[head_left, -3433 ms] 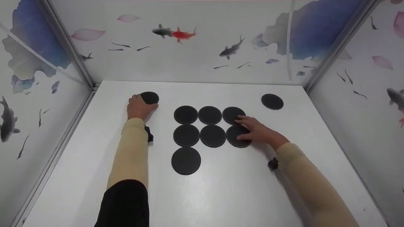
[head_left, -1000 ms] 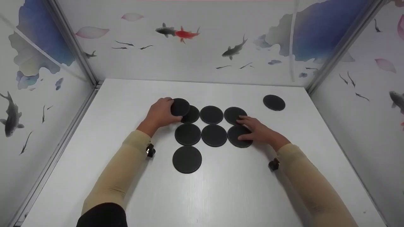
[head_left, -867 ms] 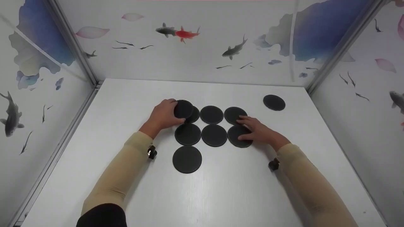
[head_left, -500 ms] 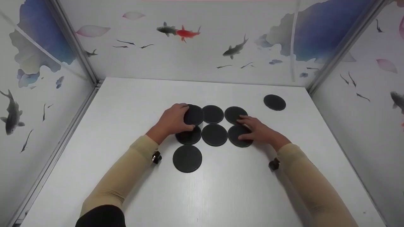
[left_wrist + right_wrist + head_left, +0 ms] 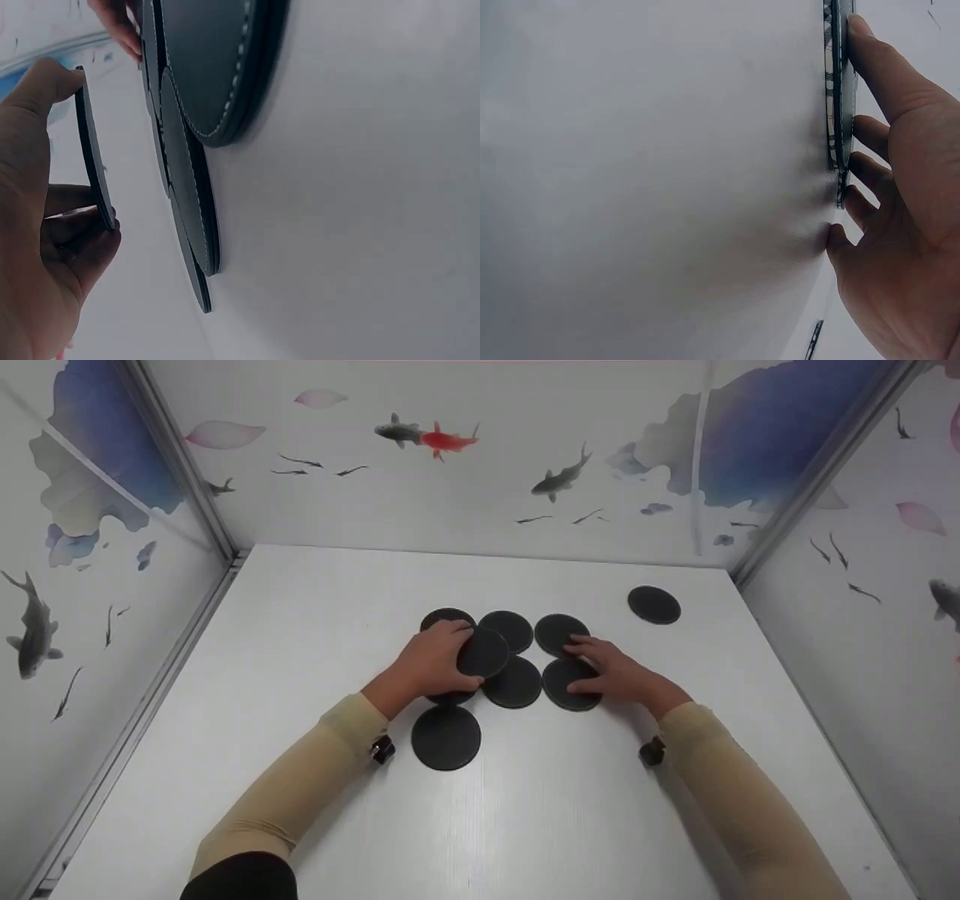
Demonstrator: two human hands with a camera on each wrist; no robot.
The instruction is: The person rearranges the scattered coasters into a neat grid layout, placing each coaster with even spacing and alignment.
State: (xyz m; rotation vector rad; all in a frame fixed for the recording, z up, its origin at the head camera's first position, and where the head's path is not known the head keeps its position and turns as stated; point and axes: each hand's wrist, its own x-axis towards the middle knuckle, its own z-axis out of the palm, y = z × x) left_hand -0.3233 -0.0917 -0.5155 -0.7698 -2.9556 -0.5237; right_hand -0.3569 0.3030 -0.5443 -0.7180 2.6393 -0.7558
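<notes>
In the head view my left hand (image 5: pixel 435 662) holds a black round coaster (image 5: pixel 484 652) by its edge, thumb on one side and fingers on the other. The left wrist view shows this coaster (image 5: pixel 94 150) raised off the table, apart from the stitched coasters (image 5: pixel 187 172) lying there. It partly hides the coasters beneath it in the head view. My right hand (image 5: pixel 619 671) rests its fingertips on two coasters at the right end of the rows, the far one (image 5: pixel 555 634) and the near one (image 5: pixel 566 694). In the right wrist view its fingers (image 5: pixel 870 135) are loosely bent.
Two rows of coasters lie edge to edge, with another coaster (image 5: pixel 445 737) in front of the left end. A lone coaster (image 5: pixel 654 605) lies at the back right of the white table (image 5: pixel 525 825). Panels printed with fish (image 5: pixel 450 439) enclose the back and sides.
My left hand took a coaster from the back left and carried it right and nearer, over the left part of the rows. The right hand has stayed in place.
</notes>
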